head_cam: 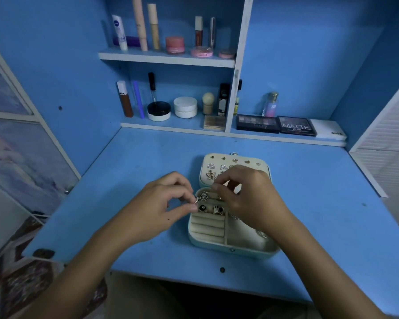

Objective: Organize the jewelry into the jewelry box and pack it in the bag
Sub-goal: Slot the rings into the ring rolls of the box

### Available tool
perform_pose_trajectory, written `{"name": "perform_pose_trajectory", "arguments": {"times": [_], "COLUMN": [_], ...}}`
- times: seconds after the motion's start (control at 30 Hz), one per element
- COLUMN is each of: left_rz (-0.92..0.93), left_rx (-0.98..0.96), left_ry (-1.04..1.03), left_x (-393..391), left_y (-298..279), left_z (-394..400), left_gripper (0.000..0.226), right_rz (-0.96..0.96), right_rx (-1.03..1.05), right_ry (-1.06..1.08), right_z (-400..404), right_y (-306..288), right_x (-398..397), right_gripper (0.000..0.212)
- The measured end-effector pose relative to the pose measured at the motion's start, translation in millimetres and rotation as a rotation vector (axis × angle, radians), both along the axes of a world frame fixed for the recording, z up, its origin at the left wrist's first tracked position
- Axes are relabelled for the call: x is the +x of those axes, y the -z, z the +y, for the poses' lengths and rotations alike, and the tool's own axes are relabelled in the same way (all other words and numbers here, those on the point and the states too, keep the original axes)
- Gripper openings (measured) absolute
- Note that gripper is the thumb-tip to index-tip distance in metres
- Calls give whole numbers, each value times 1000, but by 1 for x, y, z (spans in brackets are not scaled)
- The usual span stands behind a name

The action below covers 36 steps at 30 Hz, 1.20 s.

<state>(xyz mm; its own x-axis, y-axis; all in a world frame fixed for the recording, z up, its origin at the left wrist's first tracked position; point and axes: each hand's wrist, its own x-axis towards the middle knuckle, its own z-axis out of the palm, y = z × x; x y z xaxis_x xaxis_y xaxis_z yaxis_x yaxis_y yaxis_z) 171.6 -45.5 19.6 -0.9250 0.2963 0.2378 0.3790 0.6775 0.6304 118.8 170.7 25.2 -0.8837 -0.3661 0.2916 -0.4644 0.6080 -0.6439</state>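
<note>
the box (230,246) lies open on the blue desk (134,157), its lid (234,158) laid back and studded with earrings (211,166). the left hand (161,208) pinches a ring (196,201) between thumb and fingertips, right at the left edge of the ring rolls (207,223). the right hand (244,199) hovers over the upper part of the base with its fingers curled in a pinch, seemingly on another small piece near the lid hinge, though what it holds is too small to tell. a few rings (203,195) already sit in the top slots; the lower rolls are bare. to seat this ring well, i would aim the band edge-on into the gap between two rolls, press it down until it stands snug, and keep clear of the neighbours. the right hand could steady the box. no bag is in view, so packing looks some way off.
</note>
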Motion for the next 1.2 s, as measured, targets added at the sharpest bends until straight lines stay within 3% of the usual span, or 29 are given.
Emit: {"name": "perform_pose_trajectory", "arguments": {"times": [0.5,0.73,0.9,1.2], "left_rz": [113,100,94,63], "left_rx": [-127,-178,-205,-210], "left_ry": [111,148,127,104], "left_x": [16,12,4,8], "left_y": [11,9,6,9], "left_z": [6,11,18,21], "left_gripper": [21,26,15,14], "right_rz": [180,179,197,235], "right_rx": [-111,-151,-153,-147], "right_ry": [20,24,42,30], "right_z": [16,15,11,13], "right_y": [19,26,28,31], "right_x": [19,21,23,24], "right_gripper": [7,8,13,10]}}
